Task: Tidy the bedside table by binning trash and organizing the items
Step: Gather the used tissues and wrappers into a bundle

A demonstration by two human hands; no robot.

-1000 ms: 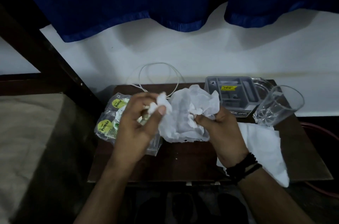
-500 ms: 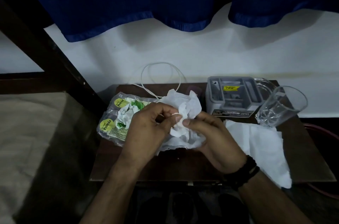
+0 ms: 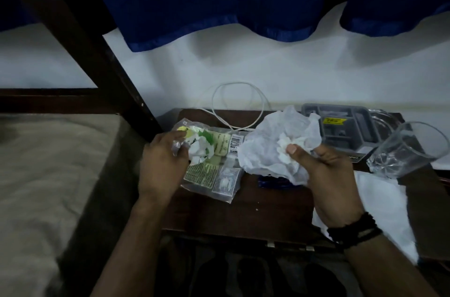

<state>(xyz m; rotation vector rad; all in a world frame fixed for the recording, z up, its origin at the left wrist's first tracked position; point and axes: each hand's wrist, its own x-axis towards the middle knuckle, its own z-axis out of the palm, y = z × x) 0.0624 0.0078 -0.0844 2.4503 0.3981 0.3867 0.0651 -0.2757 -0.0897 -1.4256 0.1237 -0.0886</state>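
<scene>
The right hand (image 3: pixel 326 175) is pinching crumpled tissue (image 3: pixel 275 148), bunching trash for binning; the left hand (image 3: pixel 163 162) is gripping the plastic wrapper (image 3: pixel 214 162) at the table's (image 3: pixel 267 211) left.

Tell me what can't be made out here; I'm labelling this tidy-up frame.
- Left hand fingertips: hidden behind the plastic wrapper.
- Dark blue item: mostly covered by the crumpled tissue in the right hand.
- Grey tray label: too small.
- Bin: nowhere in view.
</scene>
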